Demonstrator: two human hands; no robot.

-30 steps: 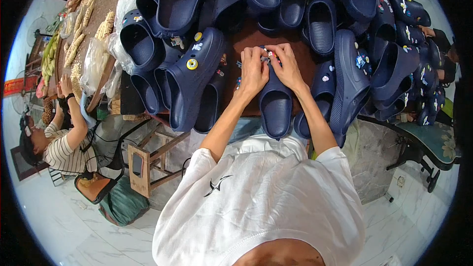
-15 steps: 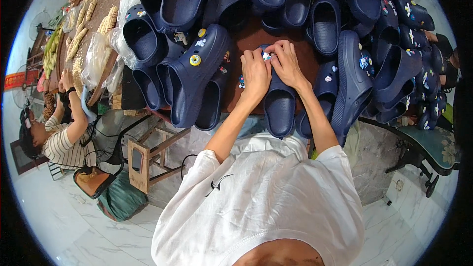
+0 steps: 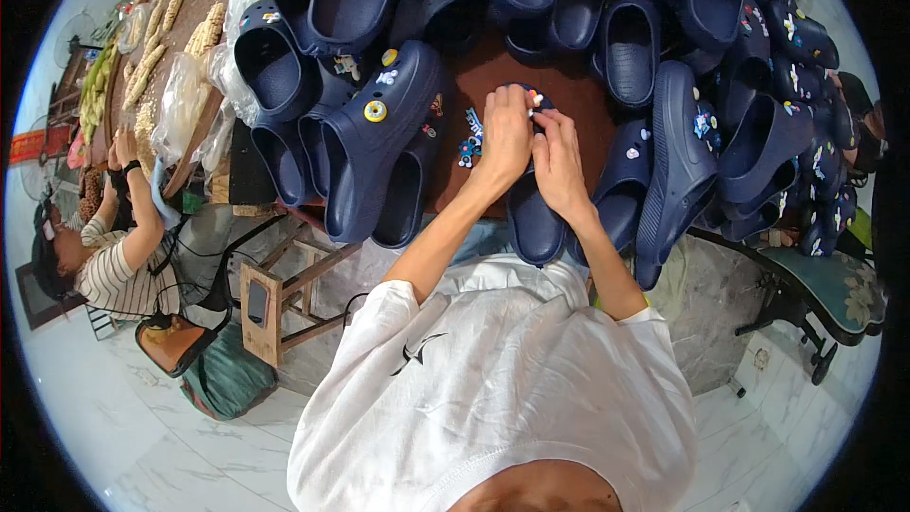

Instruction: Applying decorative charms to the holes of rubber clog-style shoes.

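A navy clog (image 3: 538, 223) lies toe away from me on the brown tabletop, its heel toward my body. My left hand (image 3: 505, 137) closes over the left side of its toe, fingers bent and pressed together. From the right, my right hand (image 3: 561, 159) grips the clog, its fingertips curled at the toe beside the left fingers. Small red and white shoe charms (image 3: 536, 98) show at these fingertips; my hands hide much of the toe. Loose blue and white charms (image 3: 470, 137) lie on the table just left of my left hand.
Decorated navy clogs surround the work spot, including a tilted one (image 3: 384, 142) at left and one on its side (image 3: 678, 166) at right. Farther left, a person (image 3: 128, 246) sits beside a table with corn cobs (image 3: 147, 76). A wooden stool (image 3: 265, 308) stands below.
My hands have shifted slightly at the clog's toe, the right one lower and turned more inward. Red and white charms now show at the fingertips, and more loose charms are uncovered at left.
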